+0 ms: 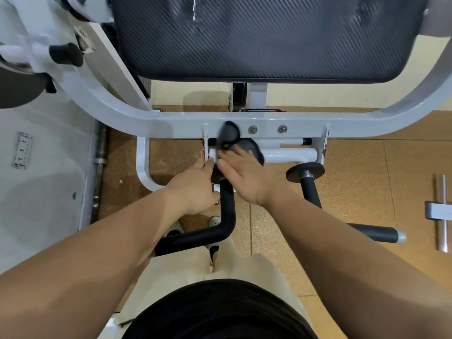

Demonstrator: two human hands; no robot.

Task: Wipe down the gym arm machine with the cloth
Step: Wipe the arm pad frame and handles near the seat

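Head view: brown tiled floor (354, 172) and a cream wall (293, 94) surround the gym arm machine (171, 123), whose black pad (256, 37) sits above the grey crossbar. The dark cloth (250, 149) lies on the white bar (288, 155) below the crossbar. The right hand (244, 178) presses it flat, fingers extended. The left hand (195, 184) pinches the bracket plate (206, 143). Both forearms reach forward.

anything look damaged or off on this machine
The pad has a jagged white line near its top edge, maybe a tear, and the paint looks chipped on the right bracket.
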